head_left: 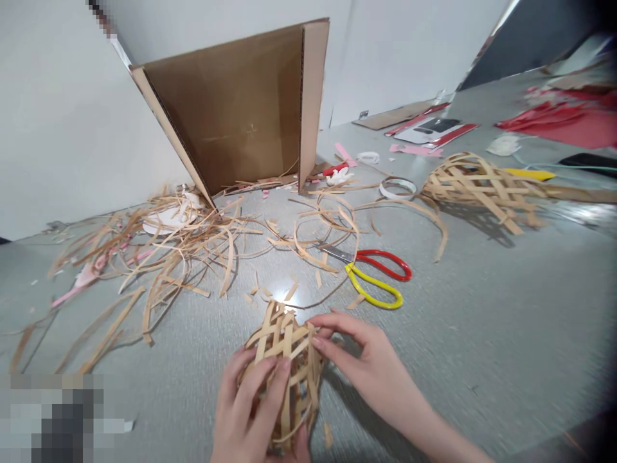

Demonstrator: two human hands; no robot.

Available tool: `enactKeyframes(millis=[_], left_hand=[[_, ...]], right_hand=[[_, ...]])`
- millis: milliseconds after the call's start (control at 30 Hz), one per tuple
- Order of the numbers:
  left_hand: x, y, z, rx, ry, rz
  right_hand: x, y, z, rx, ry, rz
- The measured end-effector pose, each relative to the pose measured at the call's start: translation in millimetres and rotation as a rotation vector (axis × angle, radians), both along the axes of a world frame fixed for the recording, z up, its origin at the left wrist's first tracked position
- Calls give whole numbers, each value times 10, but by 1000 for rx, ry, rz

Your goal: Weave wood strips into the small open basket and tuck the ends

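Observation:
My left hand [245, 411] wraps the lower left of a rounded woven form of pale bamboo strips [282, 366], its fingers lying across the weave. From the right, my right hand [366, 366] grips the form's edge between thumb and fingers. The form's underside is hidden by my hands. Just beyond them, a pair of scissors with red and yellow handles [371, 273] lies on the grey table [482, 360], out of reach of my fingers.
Loose bamboo strips [168, 251] spread across the table's left and middle. A longer woven piece [477, 193] lies at the right, near a white tape roll [398, 188]. A folded cardboard sheet [231, 109] stands at the back. Red paper [559, 122] lies far right.

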State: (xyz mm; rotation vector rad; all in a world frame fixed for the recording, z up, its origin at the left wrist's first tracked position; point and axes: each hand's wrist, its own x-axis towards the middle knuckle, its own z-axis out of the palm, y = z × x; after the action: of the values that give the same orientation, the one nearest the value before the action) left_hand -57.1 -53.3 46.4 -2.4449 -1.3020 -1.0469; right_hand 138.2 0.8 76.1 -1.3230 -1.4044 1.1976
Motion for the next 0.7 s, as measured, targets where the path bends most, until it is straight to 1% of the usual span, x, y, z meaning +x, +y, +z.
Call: enactKeyframes(millis=[100,167,333,400,500,600,700], left_hand=[[-29,14,5,-4,27,-31],[-30,26,9,3,57,-47],[5,44,46,48,15,11],[-17,48,76,26,25,23],[-82,55,116,-51,107,30],[-102,58,113,-64,147,51],[-54,54,64,-35,83,97]], right_hand=[[-10,29,22,-49,1,10],[-25,30,38,-46,-2,29],[-47,40,76,-48,11,86],[-35,70,81,-78,56,110],[-24,131,80,-131,137,167],[-60,172,84,-172,171,154],[-123,174,99,-195,205,127]])
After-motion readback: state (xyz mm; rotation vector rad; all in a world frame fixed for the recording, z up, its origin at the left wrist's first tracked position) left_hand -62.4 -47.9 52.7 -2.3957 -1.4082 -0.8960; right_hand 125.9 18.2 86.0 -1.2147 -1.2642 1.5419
